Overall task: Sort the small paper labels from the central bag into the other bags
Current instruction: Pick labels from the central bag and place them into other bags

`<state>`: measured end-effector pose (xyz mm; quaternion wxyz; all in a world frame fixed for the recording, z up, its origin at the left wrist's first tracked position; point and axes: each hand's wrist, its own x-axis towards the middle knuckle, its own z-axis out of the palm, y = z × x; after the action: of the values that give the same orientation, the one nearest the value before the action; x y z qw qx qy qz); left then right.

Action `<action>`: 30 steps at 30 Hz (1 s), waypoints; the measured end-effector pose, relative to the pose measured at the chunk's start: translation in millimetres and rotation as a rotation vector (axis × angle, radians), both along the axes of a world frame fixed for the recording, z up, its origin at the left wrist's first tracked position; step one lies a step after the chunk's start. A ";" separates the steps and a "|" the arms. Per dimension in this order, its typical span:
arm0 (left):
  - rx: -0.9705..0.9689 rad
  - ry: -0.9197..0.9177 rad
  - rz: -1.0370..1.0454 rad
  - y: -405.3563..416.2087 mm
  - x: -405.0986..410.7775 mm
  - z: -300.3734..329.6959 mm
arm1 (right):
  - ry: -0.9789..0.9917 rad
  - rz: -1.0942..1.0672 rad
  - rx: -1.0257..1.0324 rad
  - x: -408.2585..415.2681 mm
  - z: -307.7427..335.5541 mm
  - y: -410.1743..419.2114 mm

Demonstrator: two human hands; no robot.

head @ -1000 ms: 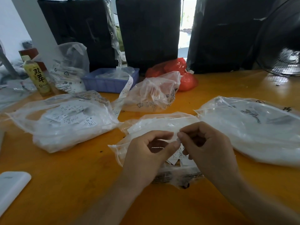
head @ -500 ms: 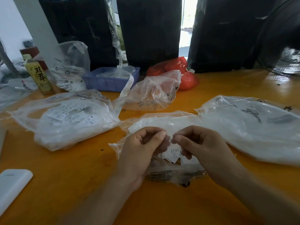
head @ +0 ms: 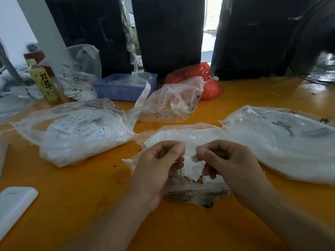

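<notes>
- My left hand [head: 155, 171] is over the central bag [head: 183, 134]; thumb and fingers are curled, pinching the left edge of a small paper label [head: 193, 168].
- My right hand [head: 233, 167] pinches the same label at its right edge, between thumb and forefinger.
- The label is held just above the central bag's opening; further labels lie inside the bag, under my hands.
- The central bag rests on the orange table [head: 81, 196], between the left bag [head: 76, 134] and the right bag [head: 282, 142].
- The left bag contains printed labels. The contents of the right bag cannot be determined.
- A fourth clear bag [head: 172, 104] lies behind the central bag.
</notes>
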<state>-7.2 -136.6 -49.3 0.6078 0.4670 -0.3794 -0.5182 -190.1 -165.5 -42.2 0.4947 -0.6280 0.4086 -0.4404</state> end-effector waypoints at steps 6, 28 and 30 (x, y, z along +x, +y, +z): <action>-0.012 -0.026 -0.029 -0.8 7.8 3.7 | 0.029 0.015 -0.010 0.3 4.9 1.0; 0.035 0.165 -0.055 -1.1 8.3 6.7 | 1.048 0.006 -0.536 -0.6 -20.0 -20.6; 0.036 0.145 -0.066 -0.6 8.5 5.3 | 1.112 0.022 -0.517 1.0 -23.5 -22.2</action>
<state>1.3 -137.3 -44.0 0.6074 0.4265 -0.3403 -0.5773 -189.2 -187.7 -65.7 0.0436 -0.8675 0.4791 -0.1262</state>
